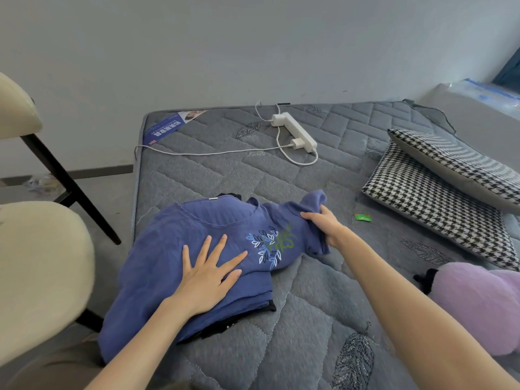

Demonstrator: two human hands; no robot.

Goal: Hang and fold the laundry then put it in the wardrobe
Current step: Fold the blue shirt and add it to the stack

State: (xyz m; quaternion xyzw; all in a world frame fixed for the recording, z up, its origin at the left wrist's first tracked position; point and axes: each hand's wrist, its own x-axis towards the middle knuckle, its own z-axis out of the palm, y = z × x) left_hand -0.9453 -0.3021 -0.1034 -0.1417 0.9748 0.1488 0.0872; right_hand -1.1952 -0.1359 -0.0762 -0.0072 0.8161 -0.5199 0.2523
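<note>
The blue shirt (168,240) lies spread on the grey quilted mattress (309,333), close to its edge, with its leaf embroidery facing up. The left hand (208,274) lies flat on the middle of the shirt, its fingers straight and spread apart, pressing the cloth down. The right hand (323,226) is at the shirt's right side, with its fingers curled and clamped on a bunched sleeve that rises off the bed. A strip of black garment (271,306) shows from under the shirt's near hem.

Beyond the shirt, well apart from it, a white power strip (295,130) lies with a white cable (211,152) trailing off toward the mattress edge. Just right of the shirt sits a small green wrapper (363,217). Further right, two houndstooth cushions (422,209) are stacked one on the other. A lilac plush thing (478,305) lies nearer than the cushions. Left of the shirt, off the mattress, stands a cream chair (36,263) on black legs.
</note>
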